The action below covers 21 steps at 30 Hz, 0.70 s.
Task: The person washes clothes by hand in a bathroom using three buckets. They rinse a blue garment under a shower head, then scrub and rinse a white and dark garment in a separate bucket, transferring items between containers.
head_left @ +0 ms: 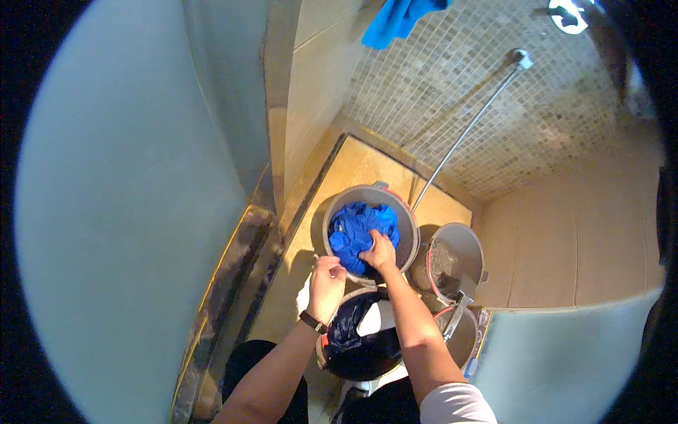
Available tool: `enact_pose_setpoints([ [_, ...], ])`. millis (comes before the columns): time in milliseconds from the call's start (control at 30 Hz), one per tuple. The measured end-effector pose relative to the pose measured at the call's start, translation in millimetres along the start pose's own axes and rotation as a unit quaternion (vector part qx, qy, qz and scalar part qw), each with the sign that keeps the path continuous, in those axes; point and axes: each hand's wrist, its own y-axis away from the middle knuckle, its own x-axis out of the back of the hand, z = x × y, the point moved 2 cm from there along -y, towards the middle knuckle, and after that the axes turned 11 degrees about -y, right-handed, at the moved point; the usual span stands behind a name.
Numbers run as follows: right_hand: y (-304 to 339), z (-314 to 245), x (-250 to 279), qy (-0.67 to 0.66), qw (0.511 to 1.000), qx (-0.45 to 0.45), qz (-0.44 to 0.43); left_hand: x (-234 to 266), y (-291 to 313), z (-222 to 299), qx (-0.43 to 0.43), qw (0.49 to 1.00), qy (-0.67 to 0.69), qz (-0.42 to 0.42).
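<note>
A grey bucket in the middle holds a bunched, bright blue cloth. My right hand reaches in from the lower right, its fingers closed on the cloth. At the bucket's near left rim is my left hand, with a dark band on its wrist. Its fingers are curled together, and what they may hold is too small to make out. Close to my body, under my forearms, a second bucket holds dark cloth and something white.
At the right stand a bucket with murky water and another bucket below it. A long thin metal pole leans against the tiled wall. Another blue cloth hangs at the top. A raised sill runs along the left.
</note>
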Motion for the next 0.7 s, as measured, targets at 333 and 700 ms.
enact_pose_setpoints([
  [333,45.4,-44.9,39.3,-0.622,0.770,-0.081,0.118,-53.2,-32.6,-113.9,0.138,0.986,0.083,-0.038],
  [700,56.6,-37.2,30.7,-0.148,0.984,-0.036,0.089,-11.9,-23.7,-57.4,0.207,0.965,0.160,-0.032],
])
